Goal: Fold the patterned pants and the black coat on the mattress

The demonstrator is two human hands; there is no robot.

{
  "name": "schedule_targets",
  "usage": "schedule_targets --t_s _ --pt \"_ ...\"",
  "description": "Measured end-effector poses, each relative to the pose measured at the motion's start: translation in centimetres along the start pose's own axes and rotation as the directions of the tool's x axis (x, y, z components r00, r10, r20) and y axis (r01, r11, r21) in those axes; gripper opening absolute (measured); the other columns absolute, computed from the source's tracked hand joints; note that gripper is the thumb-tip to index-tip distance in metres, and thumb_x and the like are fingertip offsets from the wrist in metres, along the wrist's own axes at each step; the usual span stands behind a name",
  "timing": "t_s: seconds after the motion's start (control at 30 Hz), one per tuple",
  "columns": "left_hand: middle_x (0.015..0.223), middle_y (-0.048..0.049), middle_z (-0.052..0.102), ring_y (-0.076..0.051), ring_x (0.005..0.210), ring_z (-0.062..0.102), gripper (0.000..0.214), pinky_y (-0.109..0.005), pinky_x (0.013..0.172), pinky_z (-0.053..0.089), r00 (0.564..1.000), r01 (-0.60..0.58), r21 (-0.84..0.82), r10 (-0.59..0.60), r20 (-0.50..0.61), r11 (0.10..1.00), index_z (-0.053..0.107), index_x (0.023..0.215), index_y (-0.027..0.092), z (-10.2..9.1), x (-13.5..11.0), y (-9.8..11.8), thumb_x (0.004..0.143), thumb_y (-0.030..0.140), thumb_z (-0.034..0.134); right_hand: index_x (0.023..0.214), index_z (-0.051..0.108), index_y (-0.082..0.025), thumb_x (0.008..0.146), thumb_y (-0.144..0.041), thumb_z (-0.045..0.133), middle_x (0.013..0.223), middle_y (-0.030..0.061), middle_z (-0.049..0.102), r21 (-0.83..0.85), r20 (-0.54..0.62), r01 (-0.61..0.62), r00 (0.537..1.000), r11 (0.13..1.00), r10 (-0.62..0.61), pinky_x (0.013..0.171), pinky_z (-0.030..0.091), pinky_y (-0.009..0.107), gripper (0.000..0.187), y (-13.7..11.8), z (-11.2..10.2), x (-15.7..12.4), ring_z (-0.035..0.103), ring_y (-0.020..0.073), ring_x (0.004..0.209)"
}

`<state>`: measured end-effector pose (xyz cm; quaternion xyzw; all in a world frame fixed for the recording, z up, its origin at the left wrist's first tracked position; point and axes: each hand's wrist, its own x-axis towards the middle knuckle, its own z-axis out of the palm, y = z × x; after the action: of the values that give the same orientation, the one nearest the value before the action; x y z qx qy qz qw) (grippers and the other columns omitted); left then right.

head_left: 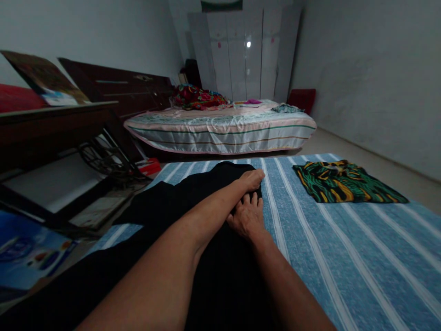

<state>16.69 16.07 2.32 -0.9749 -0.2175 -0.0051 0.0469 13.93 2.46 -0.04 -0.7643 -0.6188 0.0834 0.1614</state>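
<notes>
A black garment [206, 179] lies spread over the blue-and-white striped bed cover [303, 248], its near part running down to the bottom of the view. At its far right edge, my left hand [253, 179] is closed with the fingers curled around the cloth. Just below it, my right hand [247, 215] rests palm down on the garment, fingers stretched and slightly apart. To the right, a folded green, yellow and black patterned garment [347, 184] lies on the cover, apart from both hands.
Beyond stands another bed [220, 133] with a shiny striped cover and a red floral bundle [200, 97]. A wardrobe [237, 55] is at the back. On the left are a sewing-machine table [58, 112] and a blue printed box [31, 250].
</notes>
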Motion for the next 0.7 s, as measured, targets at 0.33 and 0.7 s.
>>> schedule_targets --t_s 0.33,0.7 --pt "0.124 -0.0125 0.055 -0.019 0.114 0.053 0.022 -0.028 0.096 0.043 0.986 -0.094 0.013 0.095 -0.134 0.995 0.061 0.100 0.012 -4.7 -9.3 -2.6 0.084 0.012 0.046 0.135 0.045 -0.017 0.084 -0.066 0.034 0.144 0.0189 0.033 -0.056 -0.021 -0.015 1.000 0.998 0.013 0.102 0.012 0.055 0.071 0.1 0.9 -0.3 0.020 0.0435 0.133" --pt "0.080 -0.0028 0.067 -0.022 0.080 0.062 0.031 -0.027 0.073 0.045 0.614 0.786 -0.256 -0.759 0.219 0.562 0.067 0.080 0.020 -8.0 -40.9 -9.6 0.072 0.047 0.053 0.133 0.046 -0.019 0.085 -0.066 0.033 0.141 0.0178 0.037 -0.145 -0.015 0.009 1.000 0.989 -0.011 0.100 0.019 0.054 0.069 0.4 1.4 -0.7 0.026 0.0422 0.131"
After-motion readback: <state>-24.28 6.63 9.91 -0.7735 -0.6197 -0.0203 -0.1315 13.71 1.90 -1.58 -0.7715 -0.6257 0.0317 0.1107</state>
